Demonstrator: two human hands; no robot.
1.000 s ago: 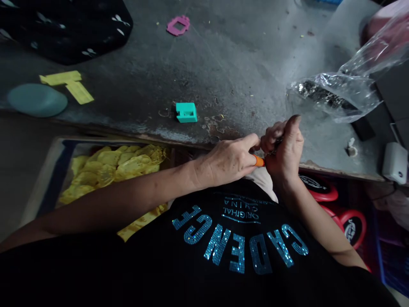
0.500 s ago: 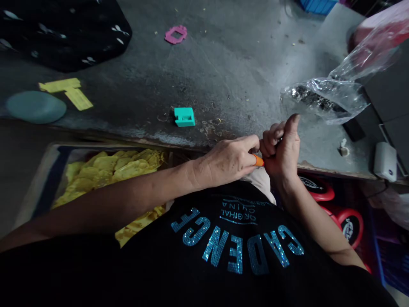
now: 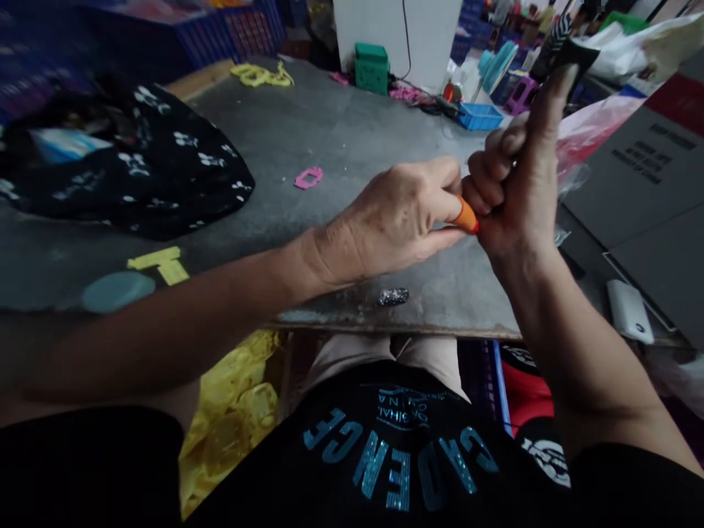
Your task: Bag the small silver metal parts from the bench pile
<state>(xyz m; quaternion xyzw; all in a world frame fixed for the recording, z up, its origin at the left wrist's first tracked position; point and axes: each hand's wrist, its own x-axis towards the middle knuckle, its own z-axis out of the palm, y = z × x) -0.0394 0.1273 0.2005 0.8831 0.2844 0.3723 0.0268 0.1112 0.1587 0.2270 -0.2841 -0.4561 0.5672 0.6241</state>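
Head view shows both hands raised together above the near edge of the grey worktable (image 3: 341, 139). The left hand (image 3: 393, 220) is closed around an orange-handled tool (image 3: 466, 217), of which only the orange end shows between the thumb and the forefinger. The right hand (image 3: 514, 183) is a fist, thumb upright, curled on something small that its fingers hide; what it is cannot be told. The two hands touch at the knuckles.

The tool looks light and stiff, its handle smooth, so it is probably best gripped well down the handle, as the left hand does. The hidden piece is likely small and easy to drop.

On the table's near edge, below the hands, lies a small dark glittery piece (image 3: 392, 297). A pink frame-shaped part (image 3: 309, 177) lies mid-table, yellow strips (image 3: 160, 264) and a teal disc (image 3: 117, 291) toward the left edge, and a black patterned cloth (image 3: 143, 176) at the far left. A blue basket (image 3: 479, 116) stands at the far edge, its contents unclear. Below the table's near left, a bin of yellow moulded pieces (image 3: 236, 396) holds them heaped.
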